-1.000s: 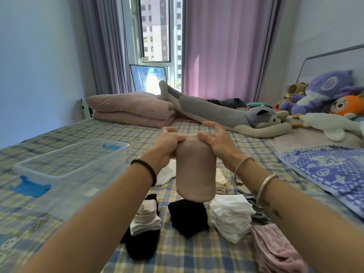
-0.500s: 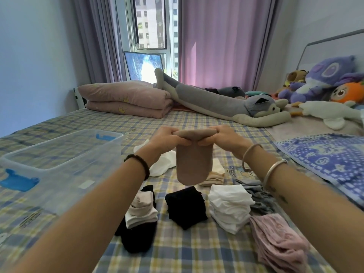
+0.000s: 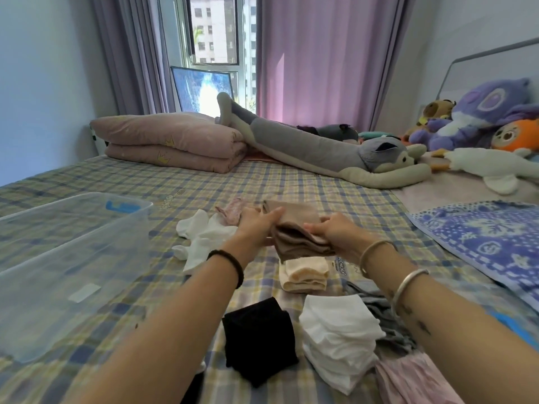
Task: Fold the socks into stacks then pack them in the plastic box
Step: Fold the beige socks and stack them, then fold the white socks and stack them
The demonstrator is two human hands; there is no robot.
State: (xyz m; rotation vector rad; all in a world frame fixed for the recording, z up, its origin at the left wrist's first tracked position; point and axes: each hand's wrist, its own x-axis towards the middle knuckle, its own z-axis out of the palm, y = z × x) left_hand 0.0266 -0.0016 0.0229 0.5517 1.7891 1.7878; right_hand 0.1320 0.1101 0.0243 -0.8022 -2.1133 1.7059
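My left hand lies flat against the folded tan sock while my right hand pinches it, so the fold lands tidy.

Both forearms extended, hands near together. Left hand: fingers straight, laid flat on tan sock. Right hand: fingers curled, pinching same sock.

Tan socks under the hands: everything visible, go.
The tan socks are soft, knit-looking fabric, folded into several flat layers, lying on the plaid bed just beyond the cream stack. The left hand presses flat on top; the right hand curls its fingers over the right edge.
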